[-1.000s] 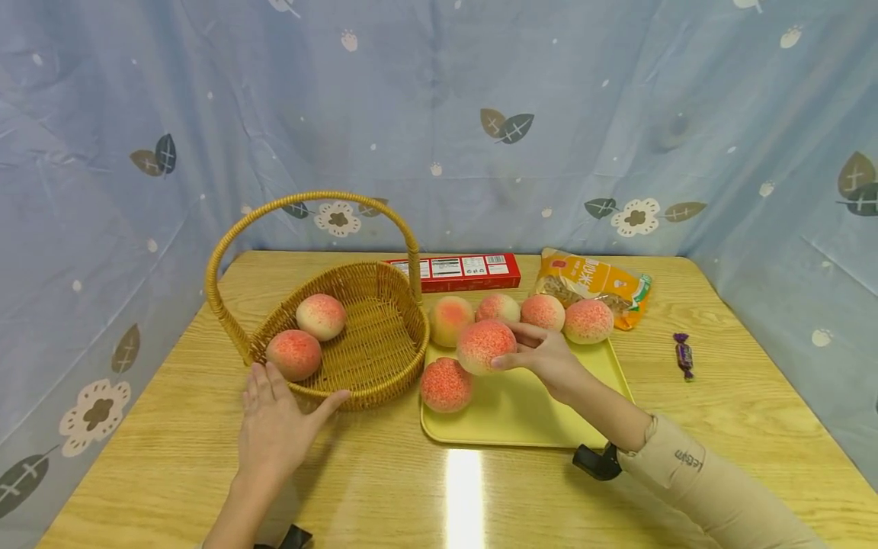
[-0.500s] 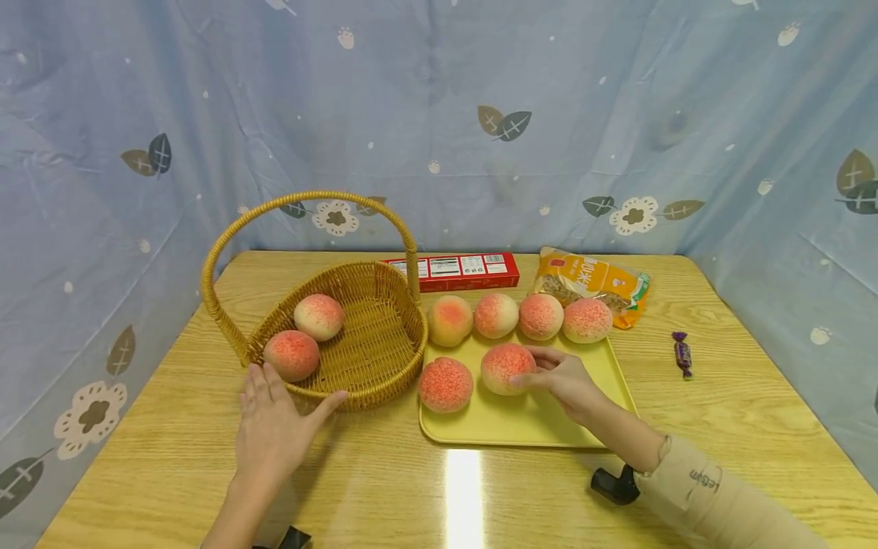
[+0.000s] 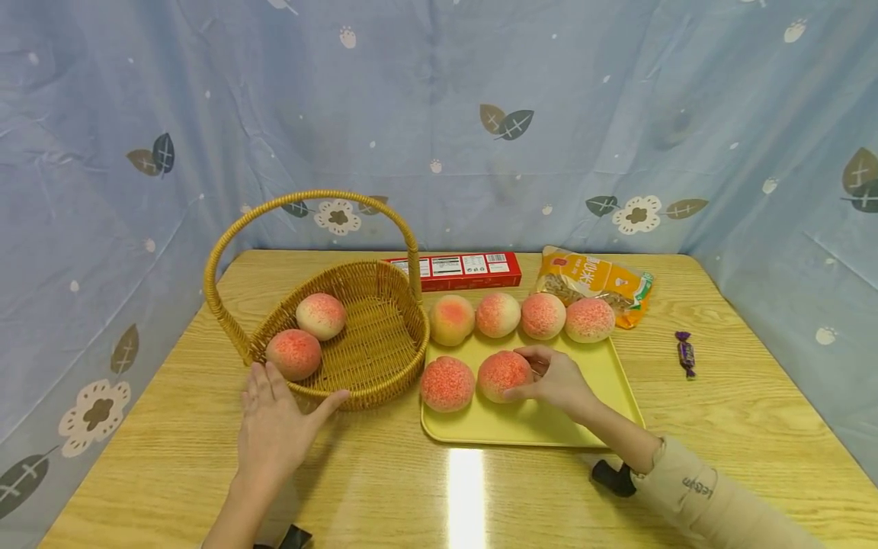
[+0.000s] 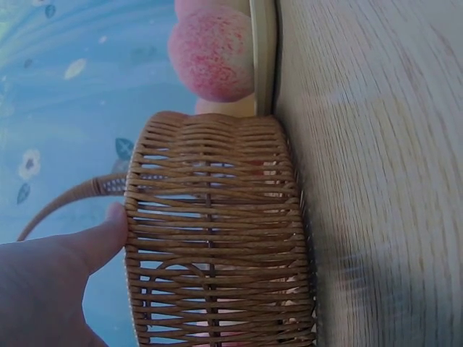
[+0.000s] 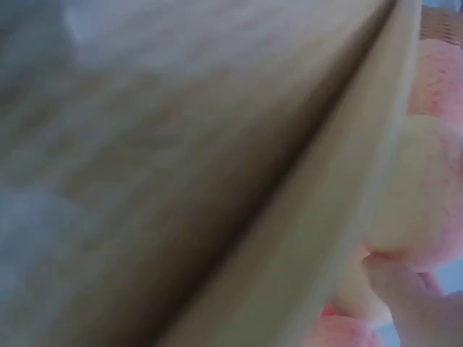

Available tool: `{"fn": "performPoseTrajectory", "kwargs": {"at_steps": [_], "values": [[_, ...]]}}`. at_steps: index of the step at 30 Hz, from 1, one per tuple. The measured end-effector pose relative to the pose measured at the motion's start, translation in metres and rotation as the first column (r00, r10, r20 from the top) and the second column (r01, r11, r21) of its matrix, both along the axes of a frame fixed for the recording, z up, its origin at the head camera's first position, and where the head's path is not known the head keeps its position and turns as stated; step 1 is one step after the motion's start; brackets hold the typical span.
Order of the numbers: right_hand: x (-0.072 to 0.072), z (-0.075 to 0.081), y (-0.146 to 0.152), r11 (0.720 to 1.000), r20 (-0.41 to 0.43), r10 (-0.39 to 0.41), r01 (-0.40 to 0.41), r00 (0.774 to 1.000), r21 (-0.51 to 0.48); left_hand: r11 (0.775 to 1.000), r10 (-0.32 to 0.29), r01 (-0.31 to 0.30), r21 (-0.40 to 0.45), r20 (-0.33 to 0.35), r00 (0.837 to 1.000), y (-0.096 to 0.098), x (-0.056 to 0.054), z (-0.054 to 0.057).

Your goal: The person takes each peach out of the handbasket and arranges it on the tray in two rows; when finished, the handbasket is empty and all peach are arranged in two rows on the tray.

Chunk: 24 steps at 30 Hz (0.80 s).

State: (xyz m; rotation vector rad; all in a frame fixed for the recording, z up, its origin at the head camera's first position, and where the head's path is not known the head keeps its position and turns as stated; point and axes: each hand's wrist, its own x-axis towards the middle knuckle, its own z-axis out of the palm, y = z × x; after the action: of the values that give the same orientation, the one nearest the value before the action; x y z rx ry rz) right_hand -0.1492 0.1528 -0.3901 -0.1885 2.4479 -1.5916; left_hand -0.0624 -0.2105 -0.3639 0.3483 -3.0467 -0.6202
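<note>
In the head view, a peach [image 3: 504,376] with speckled red skin sits on the yellow tray [image 3: 542,433], beside another red peach [image 3: 447,384]. My right hand [image 3: 559,385] holds the first peach from its right side, thumb in front and fingers behind. The right wrist view shows the thumb [image 5: 405,285] against the pale side of that peach [image 5: 419,195]. My left hand [image 3: 274,423] rests at the near rim of the wicker basket [image 3: 370,335], fingers straight and thumb spread. Two peaches, a red one [image 3: 293,354] and a paler one [image 3: 321,316], lie in the basket's left part.
Several more peaches [image 3: 498,315] line the tray's back edge. Behind them are a red box [image 3: 473,272] and an orange snack bag [image 3: 595,280]. A purple wrapped candy [image 3: 685,354] lies on the wooden table at right. The basket's tall handle [image 3: 312,196] arches above it.
My right hand has brought its peach down and slightly right, from above the tray onto it, next to the front-left peach. My left hand has stayed at the basket rim.
</note>
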Motion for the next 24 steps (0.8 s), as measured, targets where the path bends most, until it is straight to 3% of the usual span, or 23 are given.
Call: {"fn": "performPoseTrajectory", "kwargs": {"at_steps": [4,11,24], "values": [[-0.002,0.005,-0.001,0.990,-0.076,0.066,-0.056,0.995,0.128,1.000,-0.001,0.001,0.001,0.028,1.000,0.000,0.000,0.001],[-0.005,0.009,0.002,0.960,-0.073,0.170,-0.148,0.983,0.237,1.000,0.001,-0.002,0.007,0.046,0.999,-0.001,-0.001,0.001],[-0.006,0.012,0.003,0.930,-0.089,0.239,-0.202,0.967,0.306,1.000,-0.004,0.004,0.015,0.017,1.000,0.000,0.000,0.001]]}}
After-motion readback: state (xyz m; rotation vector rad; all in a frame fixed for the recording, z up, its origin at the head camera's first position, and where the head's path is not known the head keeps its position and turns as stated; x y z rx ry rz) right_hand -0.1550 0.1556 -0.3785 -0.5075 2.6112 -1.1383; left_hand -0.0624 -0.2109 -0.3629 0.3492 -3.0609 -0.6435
